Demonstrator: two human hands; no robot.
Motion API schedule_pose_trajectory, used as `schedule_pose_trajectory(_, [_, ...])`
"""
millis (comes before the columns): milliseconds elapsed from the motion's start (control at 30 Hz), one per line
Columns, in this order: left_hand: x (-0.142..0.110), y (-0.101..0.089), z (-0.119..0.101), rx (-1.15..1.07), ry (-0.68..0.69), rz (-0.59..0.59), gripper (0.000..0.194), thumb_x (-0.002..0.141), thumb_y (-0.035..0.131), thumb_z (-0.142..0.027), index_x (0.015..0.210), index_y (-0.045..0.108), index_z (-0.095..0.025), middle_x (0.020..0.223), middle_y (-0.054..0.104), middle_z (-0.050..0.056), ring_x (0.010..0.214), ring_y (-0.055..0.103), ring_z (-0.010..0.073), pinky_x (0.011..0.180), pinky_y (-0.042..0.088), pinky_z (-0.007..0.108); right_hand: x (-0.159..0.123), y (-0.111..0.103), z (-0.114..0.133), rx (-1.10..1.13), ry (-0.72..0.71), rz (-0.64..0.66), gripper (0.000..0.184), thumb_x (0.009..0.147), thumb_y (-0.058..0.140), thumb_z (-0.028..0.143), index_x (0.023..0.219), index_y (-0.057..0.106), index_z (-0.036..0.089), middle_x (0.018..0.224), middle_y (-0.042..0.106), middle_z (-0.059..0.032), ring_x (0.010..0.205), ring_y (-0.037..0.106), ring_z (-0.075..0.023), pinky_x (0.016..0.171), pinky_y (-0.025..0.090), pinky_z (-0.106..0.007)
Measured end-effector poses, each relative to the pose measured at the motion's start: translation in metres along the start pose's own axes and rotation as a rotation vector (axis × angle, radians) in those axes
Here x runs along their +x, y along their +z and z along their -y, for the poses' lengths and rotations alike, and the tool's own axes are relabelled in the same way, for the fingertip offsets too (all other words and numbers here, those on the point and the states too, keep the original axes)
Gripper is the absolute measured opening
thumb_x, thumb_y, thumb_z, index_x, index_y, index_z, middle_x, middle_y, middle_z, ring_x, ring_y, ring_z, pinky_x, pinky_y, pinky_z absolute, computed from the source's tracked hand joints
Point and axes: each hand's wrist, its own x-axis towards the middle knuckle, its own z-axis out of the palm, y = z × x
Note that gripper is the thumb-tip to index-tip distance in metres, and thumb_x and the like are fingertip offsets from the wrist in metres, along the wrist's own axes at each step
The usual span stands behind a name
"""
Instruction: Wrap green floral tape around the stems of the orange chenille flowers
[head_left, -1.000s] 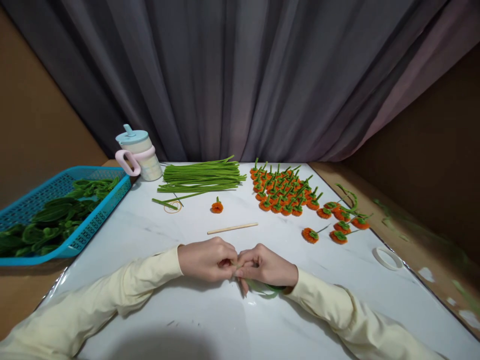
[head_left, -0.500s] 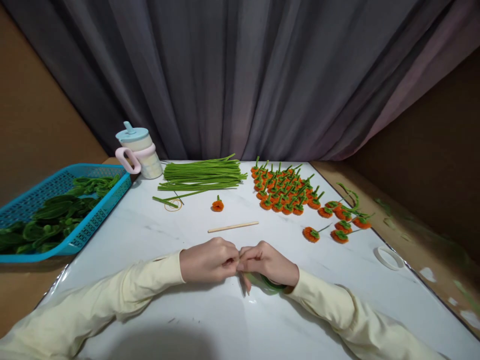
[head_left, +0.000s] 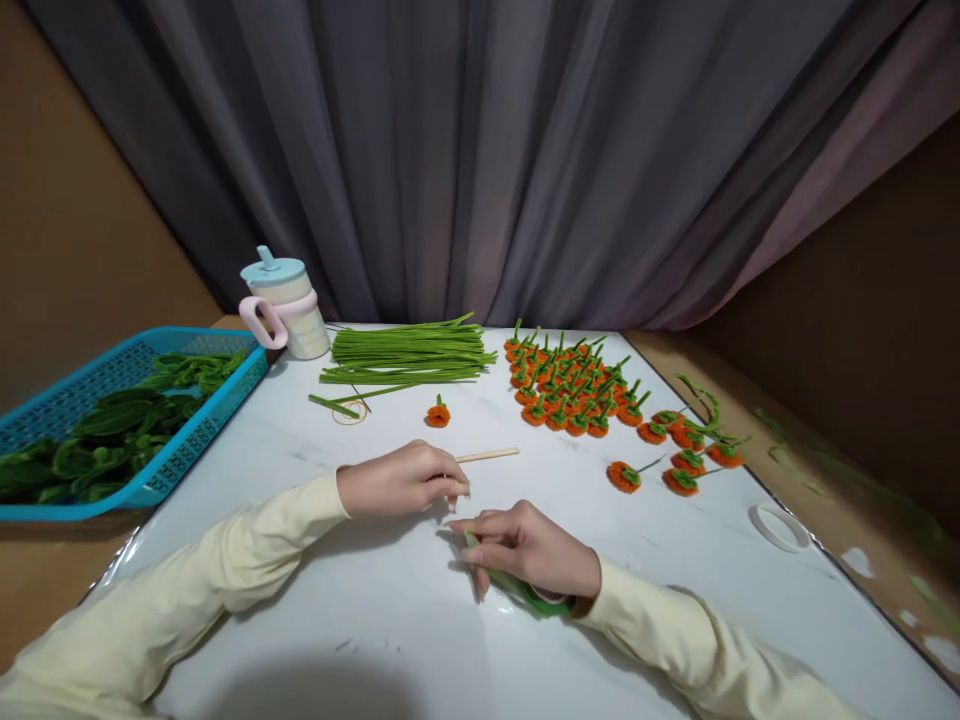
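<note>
My right hand (head_left: 536, 550) pinches the free end of a green floral tape (head_left: 506, 582). The tape's roll (head_left: 551, 600) lies under that palm, mostly covered. To the upper left, my left hand (head_left: 405, 480) hovers over the table with its fingers loosely bent and nothing visible in them. Just beyond its fingers lies a thin wooden stick (head_left: 491, 455), its left part hidden by the hand. A single small orange fuzzy flower with a green stem (head_left: 437, 413) sits farther back.
Many orange flowers (head_left: 574, 385) with green stems cluster at the back right. Green pipe-cleaner stems (head_left: 409, 352) lie in a bundle beside a lidded cup (head_left: 289, 310). A blue basket (head_left: 154, 480) at left holds green leaves. A white tape ring (head_left: 780, 527) lies at the right edge.
My hands, together half a second ago, have come apart. The left has moved up and left toward the stick. The right stays near its place, with the tape now showing more.
</note>
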Motion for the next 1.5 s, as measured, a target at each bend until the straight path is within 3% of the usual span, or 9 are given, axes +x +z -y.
schedule_pose_trajectory(200, [-0.003,-0.011,0.003,-0.287,-0.074,0.001,0.029,0.085,0.046,-0.022,0.105,0.063,-0.011,0.099,0.065,0.008,0.075,0.058,0.0134,0.069,0.045,0.022,0.001,0.001,0.001,-0.221,-0.131,-0.090,0.061,0.084,0.056,0.050,0.132,0.043,0.014,0.070,0.069,-0.0035,0.065,0.058,-0.0140,0.066,0.046,-0.025])
schedule_pose_trajectory(333, [-0.002,-0.013,-0.001,-0.435,-0.131,0.019,0.033,0.076,0.049,-0.014,0.104,0.066,-0.015,0.108,0.066,0.006,0.100,0.056,0.0189,0.086,0.040,0.027,-0.005,-0.008,0.016,-0.768,-0.404,-0.456,0.027,0.092,0.050,0.040,0.097,0.061,0.016,0.080,0.067,-0.0072,0.075,0.057,-0.0193,0.069,0.044,-0.030])
schedule_pose_trajectory(433, [-0.002,-0.009,-0.008,-0.679,-0.191,0.083,0.048,0.062,0.051,-0.006,0.105,0.066,-0.020,0.112,0.064,0.001,0.103,0.052,0.0177,0.084,0.038,0.025,-0.008,-0.012,0.034,-1.029,-0.622,-0.662,0.013,0.093,0.049,0.024,0.097,0.058,0.015,0.083,0.065,-0.0083,0.083,0.053,-0.0211,0.072,0.041,-0.032])
schedule_pose_trajectory(667, [-0.009,0.010,-0.021,-1.044,-0.190,0.223,0.030,0.048,0.054,-0.001,0.069,0.068,-0.016,0.081,0.062,-0.004,0.080,0.047,0.0120,0.069,0.036,0.020,-0.005,-0.002,0.053,-1.297,-0.715,-0.505,0.020,0.096,0.036,0.015,0.088,0.054,0.014,0.078,0.060,-0.0073,0.079,0.051,-0.0197,0.067,0.035,-0.031])
schedule_pose_trajectory(833, [-0.013,0.012,-0.027,-0.997,-0.167,0.260,0.051,0.050,0.052,-0.001,0.093,0.071,-0.022,0.103,0.065,-0.003,0.103,0.048,0.0171,0.071,0.037,0.019,-0.017,0.003,0.050,-1.159,-0.706,-0.621,0.026,0.093,0.033,0.006,0.076,0.050,0.015,0.072,0.059,-0.0063,0.072,0.050,-0.0179,0.064,0.034,-0.031])
schedule_pose_trajectory(1100, [-0.016,0.029,-0.029,-0.661,-0.140,0.422,0.033,0.077,0.061,-0.026,0.109,0.065,-0.022,0.119,0.062,0.005,0.097,0.058,0.0205,0.075,0.045,0.025,-0.109,-0.015,0.051,-0.688,-0.442,-1.045,0.016,0.087,0.060,0.027,0.073,0.060,0.018,0.072,0.065,-0.0040,0.073,0.061,-0.0182,0.072,0.046,-0.034])
schedule_pose_trajectory(1200, [-0.012,0.044,-0.018,-0.727,-0.056,0.542,0.031,0.082,0.061,-0.038,0.105,0.066,-0.019,0.111,0.066,0.009,0.096,0.060,0.0208,0.081,0.045,0.029,-0.176,-0.048,0.030,-0.717,-0.140,-1.314,0.028,0.081,0.062,0.043,0.068,0.062,0.019,0.074,0.067,-0.0067,0.073,0.063,-0.0216,0.070,0.048,-0.034])
schedule_pose_trajectory(1300, [-0.003,0.061,-0.001,-0.921,-0.009,0.653,0.031,0.078,0.067,-0.041,0.096,0.069,-0.016,0.094,0.071,0.010,0.081,0.065,0.0193,0.077,0.047,0.029,-0.249,-0.089,-0.005,-1.040,0.248,-1.515,0.039,0.081,0.054,0.054,0.073,0.067,0.018,0.076,0.069,-0.0096,0.070,0.063,-0.0233,0.064,0.046,-0.033])
schedule_pose_trajectory(1500, [0.007,0.071,0.020,-1.010,-0.044,0.557,0.029,0.075,0.070,-0.039,0.090,0.069,-0.014,0.085,0.072,0.010,0.071,0.063,0.0141,0.059,0.041,0.019,-0.320,-0.150,-0.051,-1.309,0.450,-1.312,0.039,0.084,0.048,0.040,0.059,0.068,0.017,0.074,0.068,-0.0134,0.072,0.063,-0.0211,0.070,0.041,-0.034])
